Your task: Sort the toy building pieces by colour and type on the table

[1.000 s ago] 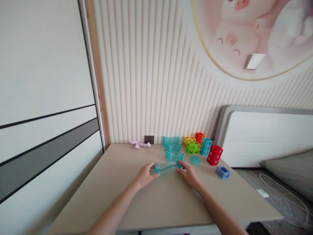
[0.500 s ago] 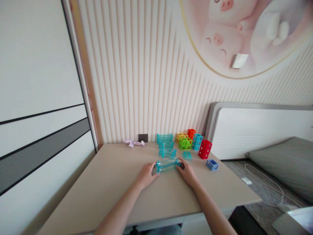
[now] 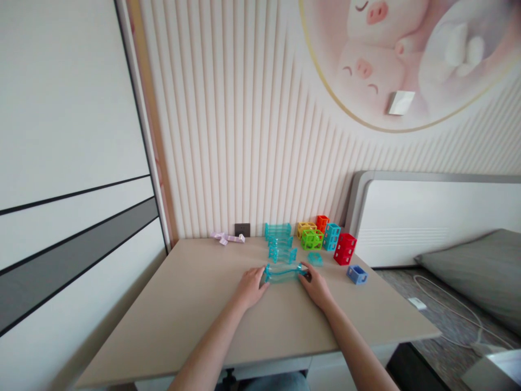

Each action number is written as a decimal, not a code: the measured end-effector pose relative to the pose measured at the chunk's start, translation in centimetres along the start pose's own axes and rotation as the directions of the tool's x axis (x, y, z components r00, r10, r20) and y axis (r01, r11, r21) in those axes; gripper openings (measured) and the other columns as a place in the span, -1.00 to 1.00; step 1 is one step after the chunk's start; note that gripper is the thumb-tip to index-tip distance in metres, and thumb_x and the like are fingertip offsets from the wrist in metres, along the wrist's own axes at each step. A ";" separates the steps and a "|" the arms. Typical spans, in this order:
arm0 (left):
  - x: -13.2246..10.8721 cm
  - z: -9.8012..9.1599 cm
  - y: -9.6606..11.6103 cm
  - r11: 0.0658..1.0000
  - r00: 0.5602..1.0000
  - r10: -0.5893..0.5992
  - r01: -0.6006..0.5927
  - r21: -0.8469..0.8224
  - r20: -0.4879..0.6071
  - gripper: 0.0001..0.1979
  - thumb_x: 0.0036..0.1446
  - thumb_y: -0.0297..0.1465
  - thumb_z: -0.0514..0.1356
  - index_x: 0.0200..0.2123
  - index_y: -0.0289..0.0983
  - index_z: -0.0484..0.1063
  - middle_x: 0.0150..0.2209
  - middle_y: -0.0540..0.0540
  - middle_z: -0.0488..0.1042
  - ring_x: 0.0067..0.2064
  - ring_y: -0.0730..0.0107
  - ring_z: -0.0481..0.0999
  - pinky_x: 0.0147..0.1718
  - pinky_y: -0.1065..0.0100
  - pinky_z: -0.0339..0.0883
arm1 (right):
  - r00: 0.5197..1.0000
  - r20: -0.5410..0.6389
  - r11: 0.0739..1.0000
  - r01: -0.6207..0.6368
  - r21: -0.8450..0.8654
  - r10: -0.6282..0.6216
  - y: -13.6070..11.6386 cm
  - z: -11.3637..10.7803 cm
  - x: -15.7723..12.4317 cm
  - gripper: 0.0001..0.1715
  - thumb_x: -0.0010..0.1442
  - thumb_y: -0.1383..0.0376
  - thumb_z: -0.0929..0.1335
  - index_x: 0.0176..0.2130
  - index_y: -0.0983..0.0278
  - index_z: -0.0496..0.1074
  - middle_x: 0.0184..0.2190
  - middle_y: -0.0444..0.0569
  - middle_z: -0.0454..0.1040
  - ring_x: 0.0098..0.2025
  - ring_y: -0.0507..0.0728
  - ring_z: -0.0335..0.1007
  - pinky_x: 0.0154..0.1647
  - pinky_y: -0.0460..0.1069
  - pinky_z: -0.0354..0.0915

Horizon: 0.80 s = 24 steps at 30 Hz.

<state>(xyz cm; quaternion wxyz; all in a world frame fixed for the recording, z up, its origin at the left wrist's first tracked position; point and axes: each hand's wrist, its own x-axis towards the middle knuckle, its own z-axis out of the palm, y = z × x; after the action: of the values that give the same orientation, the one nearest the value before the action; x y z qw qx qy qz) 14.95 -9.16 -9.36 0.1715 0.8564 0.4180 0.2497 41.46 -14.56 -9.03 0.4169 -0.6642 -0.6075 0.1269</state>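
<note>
Both your hands are gripping one teal track piece [image 3: 284,273] at mid-table: left hand [image 3: 251,287] pinching its nine o'clock end, right hand [image 3: 315,284] its three o'clock end.

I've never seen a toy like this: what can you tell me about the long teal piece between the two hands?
The teal piece is a long, narrow bar of see-through blue-green plastic, slimmer in the middle, thicker at both ends. It lies level, left to right, on or just above the beige table; which, I cannot tell. The left hand pinches its left end, the right hand its right end. Behind it, apart, lie similar teal pieces.
</note>
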 end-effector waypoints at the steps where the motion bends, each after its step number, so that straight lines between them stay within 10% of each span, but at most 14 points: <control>1: 0.0 0.0 0.1 1.000 1.000 0.001 -0.001 0.007 0.002 -0.44 0.20 -0.34 0.18 0.27 -0.31 0.26 0.19 -0.28 0.43 0.22 0.04 0.38 0.23 0.05 0.19 | 1.000 -0.002 1.000 -0.001 -0.004 0.001 0.0 0.0 0.0 -0.42 0.10 0.14 0.30 0.08 0.28 0.44 -0.31 0.00 0.61 -0.28 0.22 0.52 -0.16 0.07 0.39; 14: -0.4 -0.2 0.2 0.998 0.999 0.046 -0.045 0.037 -0.014 -0.47 0.26 -0.33 0.12 0.28 -0.28 0.21 0.15 -0.26 0.46 0.17 0.09 0.43 0.21 0.05 0.23 | 0.997 -0.072 0.998 0.014 -0.059 -0.018 1.0 0.2 0.0 -0.40 0.14 0.19 0.24 0.14 0.32 0.39 -0.06 0.11 0.54 -0.11 0.21 0.51 -0.04 0.07 0.40; 24: -0.7 -0.4 0.3 0.997 0.998 0.055 -0.055 0.058 0.008 -0.39 0.27 -0.36 0.11 0.36 -0.15 0.07 0.11 -0.18 0.48 0.12 0.14 0.45 0.17 0.06 0.26 | 0.986 -0.166 0.786 -0.128 -0.605 0.032 1.1 -1.2 1.4 -0.41 0.33 0.20 0.20 0.29 0.26 0.31 0.33 0.17 0.21 0.30 0.33 0.18 0.24 0.19 0.17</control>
<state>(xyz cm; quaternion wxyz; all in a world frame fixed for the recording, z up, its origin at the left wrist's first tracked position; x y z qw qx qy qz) 14.55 -9.87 -9.05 0.1409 0.8730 0.4007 0.2396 43.32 -13.69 -8.61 0.2163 -0.7961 -0.5547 -0.1087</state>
